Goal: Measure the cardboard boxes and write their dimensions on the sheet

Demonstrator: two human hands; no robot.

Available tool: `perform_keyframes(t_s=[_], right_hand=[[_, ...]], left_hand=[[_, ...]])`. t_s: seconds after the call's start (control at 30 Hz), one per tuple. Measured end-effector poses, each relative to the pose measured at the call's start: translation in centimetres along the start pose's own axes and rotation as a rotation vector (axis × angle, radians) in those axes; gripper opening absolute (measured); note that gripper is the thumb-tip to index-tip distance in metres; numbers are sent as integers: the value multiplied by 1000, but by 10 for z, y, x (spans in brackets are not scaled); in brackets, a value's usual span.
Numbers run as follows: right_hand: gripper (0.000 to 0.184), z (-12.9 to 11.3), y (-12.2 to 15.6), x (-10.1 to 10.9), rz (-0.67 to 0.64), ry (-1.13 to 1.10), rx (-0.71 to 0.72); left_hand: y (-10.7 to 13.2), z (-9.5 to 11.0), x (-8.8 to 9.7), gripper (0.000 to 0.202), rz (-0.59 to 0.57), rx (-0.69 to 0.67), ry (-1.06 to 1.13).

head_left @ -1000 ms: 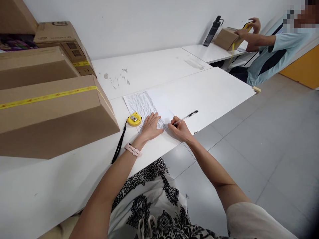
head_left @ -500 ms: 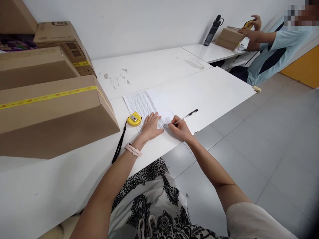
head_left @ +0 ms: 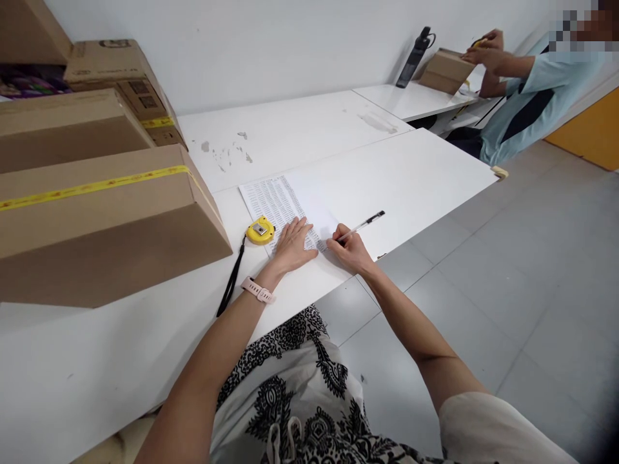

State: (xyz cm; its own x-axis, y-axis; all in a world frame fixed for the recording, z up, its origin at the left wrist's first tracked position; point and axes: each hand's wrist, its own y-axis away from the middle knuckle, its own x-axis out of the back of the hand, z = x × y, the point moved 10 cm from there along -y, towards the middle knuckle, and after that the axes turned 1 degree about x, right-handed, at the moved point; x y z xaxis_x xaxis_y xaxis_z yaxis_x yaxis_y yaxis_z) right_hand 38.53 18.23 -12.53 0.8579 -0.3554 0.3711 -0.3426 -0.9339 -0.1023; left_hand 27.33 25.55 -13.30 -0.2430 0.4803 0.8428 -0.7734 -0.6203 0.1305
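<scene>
My left hand (head_left: 294, 245) lies flat with fingers spread on a printed sheet of paper (head_left: 271, 200), pressing it to the white table. Pinched in my right hand (head_left: 351, 250) is a pen (head_left: 365, 223) with a clear barrel and black end, its tip down by the lower right of the paper; the tip itself is hidden by the fingers. Just left of my left hand a yellow tape measure (head_left: 260, 230) rests on the table, and its black wrist strap (head_left: 231, 283) trails toward the front edge.
Cardboard boxes with yellow tape, such as the nearest box (head_left: 116, 225), fill the table's left side. At the far right a co-worker (head_left: 541, 103) handles a small box (head_left: 445, 69) beside a dark bottle (head_left: 414, 59). The white table (head_left: 411, 180) has its front edge close to my body.
My hands, the pen and the paper look almost the same. The co-worker's hands have shifted and the small box has tilted slightly.
</scene>
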Motion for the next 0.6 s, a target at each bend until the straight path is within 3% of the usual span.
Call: perform_keyframes(t_s=[0.6], right_hand=[[18,1,-1,2,17,14,-1]], left_hand=[[0,0,1,69,15,-8,23]])
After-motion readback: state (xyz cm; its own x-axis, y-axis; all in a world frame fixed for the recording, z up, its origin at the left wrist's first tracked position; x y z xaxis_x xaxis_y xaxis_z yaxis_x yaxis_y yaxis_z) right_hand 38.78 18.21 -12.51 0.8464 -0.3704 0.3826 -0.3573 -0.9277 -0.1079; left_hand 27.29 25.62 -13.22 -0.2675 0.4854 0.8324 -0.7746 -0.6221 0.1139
